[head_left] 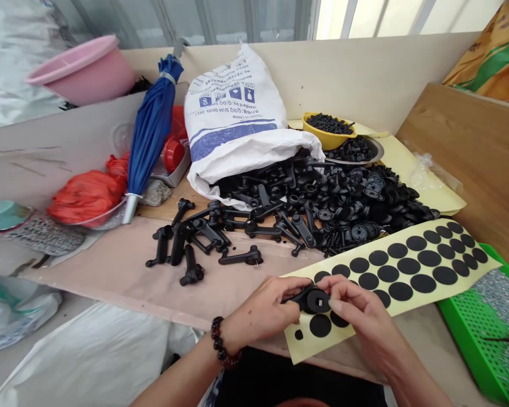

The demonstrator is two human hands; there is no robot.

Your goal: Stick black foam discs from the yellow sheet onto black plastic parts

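Note:
My left hand (265, 310) and my right hand (356, 311) both pinch a small black plastic part (313, 298) with a round end, held just above the near end of a yellow sheet (411, 308) covered with black round stickers. My left wrist wears a dark bead bracelet (220, 342). Both hands have their fingers closed round the part. A pile of black plastic levers and round caps (322, 203) lies farther back on the table.
A white printed sack (237, 124) spills black parts. A folded blue umbrella (150, 130), a red bag (87, 195) and a pink tub (85, 68) stand at the left. A yellow bowl (328, 138) of black screws sits behind. A green perforated tray (483, 333) is at right.

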